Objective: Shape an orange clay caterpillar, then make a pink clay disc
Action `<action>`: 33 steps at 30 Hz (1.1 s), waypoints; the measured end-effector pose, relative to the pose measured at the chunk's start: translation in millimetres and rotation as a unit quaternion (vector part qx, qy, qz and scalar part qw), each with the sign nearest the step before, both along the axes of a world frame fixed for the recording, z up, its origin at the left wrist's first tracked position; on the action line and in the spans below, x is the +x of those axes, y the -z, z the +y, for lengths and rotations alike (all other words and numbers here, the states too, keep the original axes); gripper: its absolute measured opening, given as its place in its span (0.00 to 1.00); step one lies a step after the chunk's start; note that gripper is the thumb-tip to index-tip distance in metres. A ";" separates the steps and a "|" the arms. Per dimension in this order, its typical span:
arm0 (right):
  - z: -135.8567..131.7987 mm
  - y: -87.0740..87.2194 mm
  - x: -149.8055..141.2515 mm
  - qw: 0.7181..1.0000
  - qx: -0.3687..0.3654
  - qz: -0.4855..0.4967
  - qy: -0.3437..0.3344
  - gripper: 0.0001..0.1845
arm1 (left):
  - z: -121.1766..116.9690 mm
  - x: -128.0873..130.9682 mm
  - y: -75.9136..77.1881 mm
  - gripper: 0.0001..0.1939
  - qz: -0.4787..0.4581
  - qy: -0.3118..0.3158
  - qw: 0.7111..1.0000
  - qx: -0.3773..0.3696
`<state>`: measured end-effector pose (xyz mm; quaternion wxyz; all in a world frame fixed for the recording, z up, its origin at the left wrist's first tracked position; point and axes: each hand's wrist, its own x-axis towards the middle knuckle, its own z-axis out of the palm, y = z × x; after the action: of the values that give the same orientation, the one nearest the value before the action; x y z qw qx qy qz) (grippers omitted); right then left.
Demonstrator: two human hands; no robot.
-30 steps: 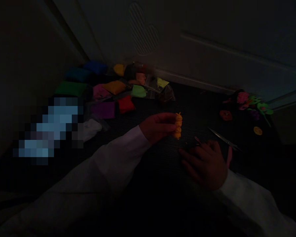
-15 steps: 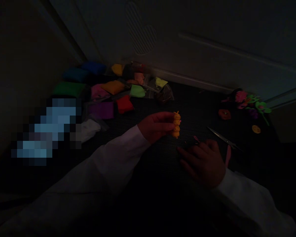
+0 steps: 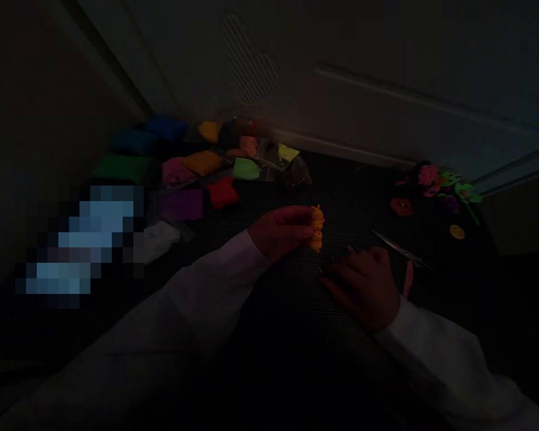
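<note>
In dim light, my left hand (image 3: pixel 281 232) pinches a small yellow-orange clay caterpillar (image 3: pixel 317 230) made of stacked round segments. It stands upright between my fingertips, with thin feelers on top and dark specks on its body. My right hand (image 3: pixel 363 284) is low over the dark table to the right of the caterpillar, its fingers bent and drawn together. A tiny pale sliver (image 3: pixel 320 270) shows at those fingertips, too small to name. Scissors (image 3: pixel 402 250) lie partly open beyond my right hand, and a pink flat tool (image 3: pixel 408 279) lies beside its wrist.
Several bags of coloured clay, among them purple (image 3: pixel 186 204), red (image 3: pixel 223 193) and green (image 3: pixel 123 168), lie at the back left. A glowing blurred screen (image 3: pixel 94 230) is at the left. Clay flowers (image 3: pixel 431 176) and a yellow disc (image 3: pixel 457 231) lie at the right.
The whole view has shifted slightly. My right hand's fingertips now show a tiny pale sliver that was not visible there before. My left hand still holds the caterpillar upright.
</note>
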<state>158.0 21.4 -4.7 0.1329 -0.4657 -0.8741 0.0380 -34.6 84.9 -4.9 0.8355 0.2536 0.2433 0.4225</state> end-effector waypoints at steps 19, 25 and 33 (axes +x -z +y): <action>4.2 -34.4 1.6 0.994 -0.010 0.105 0.006 0.07 | -13.9 1.3 -0.9 0.16 0.030 0.034 0.999 0.006; 2.9 -43.1 -3.9 0.996 0.006 0.092 -0.005 0.07 | -15.1 0.7 -4.3 0.16 0.011 0.049 0.999 0.009; 8.6 -38.9 -12.7 0.994 0.053 0.096 0.010 0.06 | -17.7 3.3 -4.8 0.16 0.000 0.043 0.999 0.006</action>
<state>145.3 29.9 34.2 0.2410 -0.4609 -0.8534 0.0346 -31.4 67.2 -0.1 0.8511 0.2690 0.2297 0.3879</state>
